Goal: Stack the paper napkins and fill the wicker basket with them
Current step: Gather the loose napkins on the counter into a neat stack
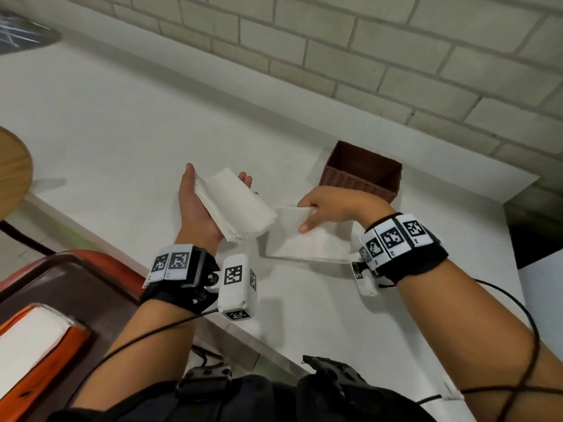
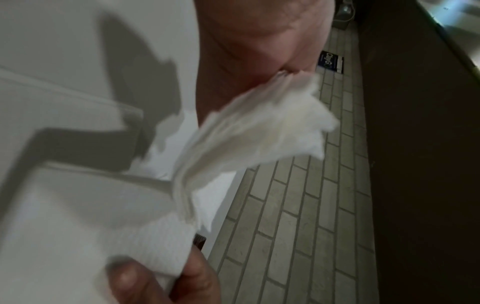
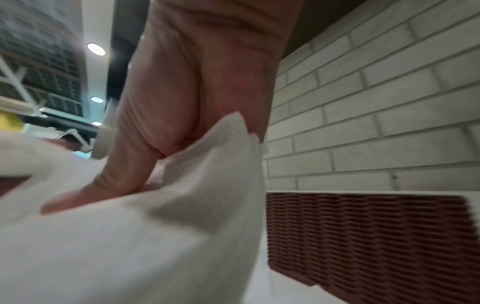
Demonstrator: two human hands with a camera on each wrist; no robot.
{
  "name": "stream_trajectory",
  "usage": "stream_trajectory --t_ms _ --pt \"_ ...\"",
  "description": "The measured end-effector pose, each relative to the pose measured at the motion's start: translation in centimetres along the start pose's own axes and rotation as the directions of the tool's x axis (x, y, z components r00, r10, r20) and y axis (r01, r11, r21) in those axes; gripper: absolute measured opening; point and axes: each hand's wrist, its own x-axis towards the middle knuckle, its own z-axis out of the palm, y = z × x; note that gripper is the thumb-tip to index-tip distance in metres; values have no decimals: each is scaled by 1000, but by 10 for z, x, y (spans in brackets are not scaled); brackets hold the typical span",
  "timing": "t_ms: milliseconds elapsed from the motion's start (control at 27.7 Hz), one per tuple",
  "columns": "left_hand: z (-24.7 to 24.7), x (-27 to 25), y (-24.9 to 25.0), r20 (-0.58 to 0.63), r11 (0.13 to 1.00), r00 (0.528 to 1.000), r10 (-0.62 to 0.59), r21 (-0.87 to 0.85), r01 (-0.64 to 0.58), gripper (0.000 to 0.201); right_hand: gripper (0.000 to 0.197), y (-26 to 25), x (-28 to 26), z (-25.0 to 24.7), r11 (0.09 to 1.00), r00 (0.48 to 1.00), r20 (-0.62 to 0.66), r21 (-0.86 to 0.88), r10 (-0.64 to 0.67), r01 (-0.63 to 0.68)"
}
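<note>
Napkins (image 1: 236, 204) sit stacked in my left hand (image 1: 198, 208), fingers curled round them, left of the basket (image 1: 362, 172); my right hand (image 1: 329, 208) pinches one napkin (image 1: 307, 242) lying on the tabletop (image 1: 122, 132) before the basket. Loose edges could fan and spill as I add it

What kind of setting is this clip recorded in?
Probably a café or canteen: a white counter against a pale brick wall, a wicker basket for napkins, and a round wooden table nearby.

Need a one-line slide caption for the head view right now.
Left hand holds a napkin stack; right hand pinches another napkin beside the empty wicker basket.
</note>
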Motion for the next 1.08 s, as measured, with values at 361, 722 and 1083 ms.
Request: stream_trajectory --t_ms 361,722,1083 --pt "-23 -16 19 -55 1000 998 -5 -13 4 54 19 -14 59 42 988 999 17 -149 34 -31" --pt "-25 -15 18 -98 999 995 -16 37 20 71 28 -17 58 51 956 988 -36 -251 150 -154" --pt "-16 -3 8 -58 995 997 -51 87 56 70 37 -33 27 71 984 979 -204 -168 16 -52"
